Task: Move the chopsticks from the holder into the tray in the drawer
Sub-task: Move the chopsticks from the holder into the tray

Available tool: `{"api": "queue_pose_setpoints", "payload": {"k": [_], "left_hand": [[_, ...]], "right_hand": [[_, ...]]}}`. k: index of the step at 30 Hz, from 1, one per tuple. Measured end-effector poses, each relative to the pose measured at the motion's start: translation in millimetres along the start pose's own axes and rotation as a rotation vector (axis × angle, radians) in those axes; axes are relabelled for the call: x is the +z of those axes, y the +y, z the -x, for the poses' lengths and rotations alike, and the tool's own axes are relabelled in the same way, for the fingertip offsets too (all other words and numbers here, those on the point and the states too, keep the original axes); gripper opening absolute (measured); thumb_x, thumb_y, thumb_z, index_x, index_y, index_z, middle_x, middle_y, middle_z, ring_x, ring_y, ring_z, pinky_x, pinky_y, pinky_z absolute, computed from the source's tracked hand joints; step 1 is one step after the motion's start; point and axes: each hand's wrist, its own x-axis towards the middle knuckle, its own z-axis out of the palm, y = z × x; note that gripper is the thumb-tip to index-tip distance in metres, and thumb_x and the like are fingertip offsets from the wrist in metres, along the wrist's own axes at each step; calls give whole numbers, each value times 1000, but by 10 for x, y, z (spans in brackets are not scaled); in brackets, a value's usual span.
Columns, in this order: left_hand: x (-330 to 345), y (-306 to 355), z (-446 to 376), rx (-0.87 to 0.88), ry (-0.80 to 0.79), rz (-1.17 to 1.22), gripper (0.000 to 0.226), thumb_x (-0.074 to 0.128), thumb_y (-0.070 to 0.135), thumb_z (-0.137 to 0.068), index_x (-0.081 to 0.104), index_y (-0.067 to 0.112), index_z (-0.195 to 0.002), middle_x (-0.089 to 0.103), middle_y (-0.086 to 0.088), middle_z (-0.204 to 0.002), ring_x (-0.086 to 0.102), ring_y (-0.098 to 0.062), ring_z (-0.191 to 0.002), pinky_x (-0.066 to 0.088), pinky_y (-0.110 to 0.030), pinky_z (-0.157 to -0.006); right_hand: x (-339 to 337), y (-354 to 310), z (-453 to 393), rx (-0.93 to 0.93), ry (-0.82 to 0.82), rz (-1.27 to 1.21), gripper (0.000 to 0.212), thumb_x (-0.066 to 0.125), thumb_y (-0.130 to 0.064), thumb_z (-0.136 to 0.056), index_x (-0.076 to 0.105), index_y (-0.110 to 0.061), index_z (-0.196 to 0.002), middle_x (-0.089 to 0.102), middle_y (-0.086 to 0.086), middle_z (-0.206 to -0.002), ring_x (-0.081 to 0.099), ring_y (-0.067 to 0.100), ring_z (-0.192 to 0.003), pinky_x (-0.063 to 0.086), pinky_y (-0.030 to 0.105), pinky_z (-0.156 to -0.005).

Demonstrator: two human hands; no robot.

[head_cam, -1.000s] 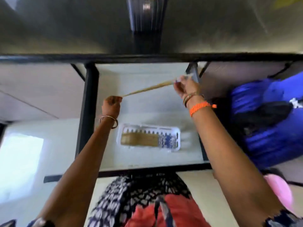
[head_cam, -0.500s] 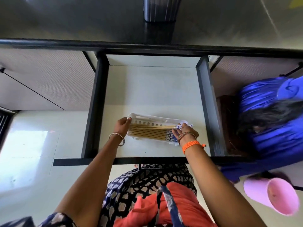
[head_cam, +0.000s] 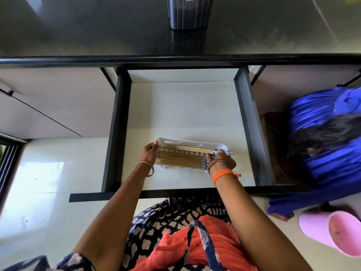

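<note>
left hand (head_cam: 149,155) grips tray (head_cam: 192,142) end | right hand (head_cam: 221,160) seemingly pinches chopsticks (head_cam: 180,158)

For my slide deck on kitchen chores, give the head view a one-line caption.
Both hands lay chopsticks in the white tray inside the open drawer: left hand at one end, right hand at the other.

Tan, blue-tipped chopsticks (head_cam: 180,160) lie flat in the white tray (head_cam: 192,142) mid-frame in the open drawer (head_cam: 183,106); dark holder (head_cam: 188,13) stands top centre.
</note>
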Motion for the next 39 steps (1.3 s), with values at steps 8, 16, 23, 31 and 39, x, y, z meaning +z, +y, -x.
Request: {"api": "queue_pose_setpoints", "payload": {"k": [8, 16, 23, 31, 39], "left_hand": [[-13, -25, -3, 15, -8, -12, 36, 41, 29, -97, 61, 0, -96, 45, -2, -64, 41, -18, -73, 32, -23, -56], [-30, -50, -44, -15, -31, -1, 35, 41, 28, -96, 60, 1, -85, 46, 1, -64, 43, -19, -80, 34, -27, -62], [-41, -61, -57, -23, -46, 20, 39, 43, 29, -96, 61, -5, -104, 52, -3, -73, 45, -18, -84, 36, -28, -73], [-47, -62, -50, -18, -60, 24, 40, 42, 31, -96, 61, -2, -108, 56, -9, -92, 48, -19, -87, 37, -29, -81], [-50, -40, -33, -31, -45, 33, 37, 43, 28, -96, 61, -2, -107, 55, -9, -91, 47, -18, -86, 36, -29, -79]], "right_hand": [[108, 141, -26, -17, -75, -28, 24, 49, -5, -95, 56, 8, -114, 60, 19, -94, 62, 26, -69, 55, 39, -74], [131, 177, -64, -55, -57, 101, 26, 54, -6, -92, 58, 10, -112, 64, 28, -110, 62, 32, -77, 52, 24, -34], [111, 147, -101, 43, -78, 79, 44, 41, -1, -96, 34, 3, -140, 53, 13, -104, 62, 33, -86, 60, 25, -55], [167, 203, -205, 84, -104, 153, 33, 49, 4, -91, 50, 5, -124, 60, 18, -83, 58, 22, -59, 53, 28, -35], [166, 243, -175, 46, -184, 294, 46, 43, 14, -87, 41, 3, -132, 48, 11, -68, 50, 17, -58, 57, 31, -45]]}}
